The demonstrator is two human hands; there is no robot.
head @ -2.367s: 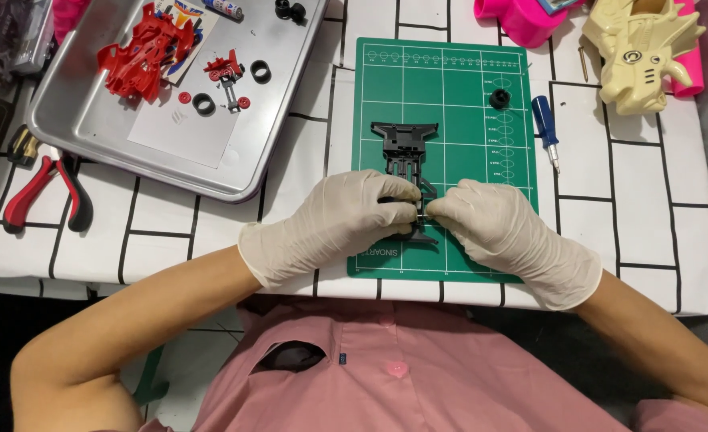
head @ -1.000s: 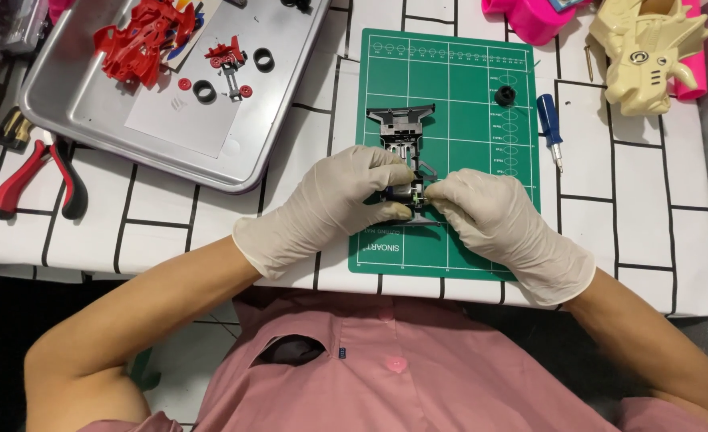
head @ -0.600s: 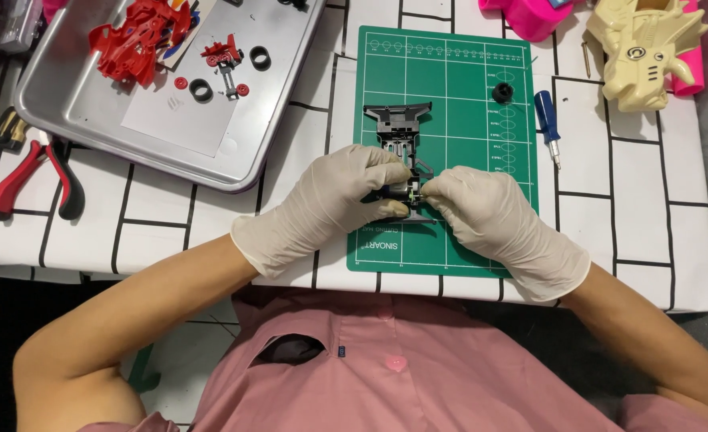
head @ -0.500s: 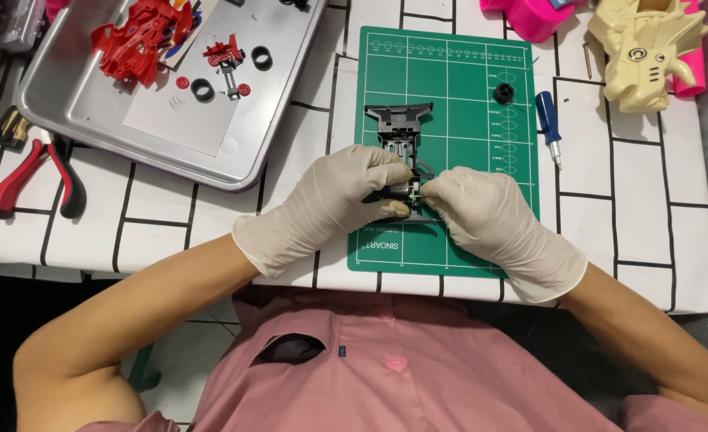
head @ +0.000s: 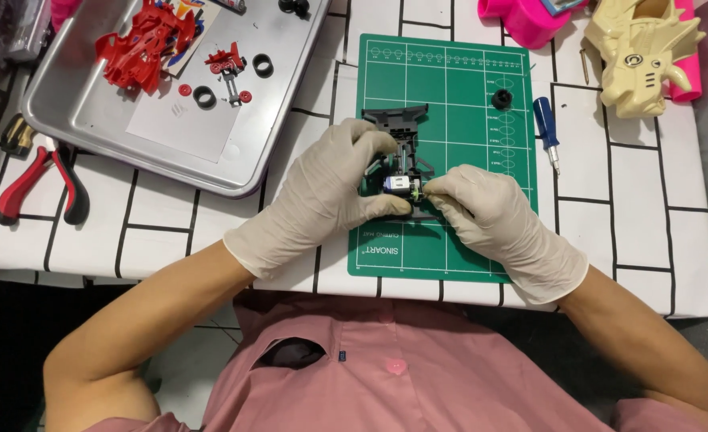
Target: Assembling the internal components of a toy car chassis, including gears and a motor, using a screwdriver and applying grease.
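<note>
Dark grey plastic, the toy car chassis [head: 399,156] lies on the green cutting mat [head: 466,88], a little below the mat's middle, and sits between my two gloved hands. My left hand [head: 322,192] is curled around the chassis's left side, thumb and fingers closed on it, while my right hand [head: 490,212] pinches its fingertips together at the small motor [head: 398,184] in the chassis's near end. Beside the mat's right edge lies a blue screwdriver [head: 547,132], and off its left edge a metal tray [head: 90,120] holds red parts [head: 142,48].
</note>
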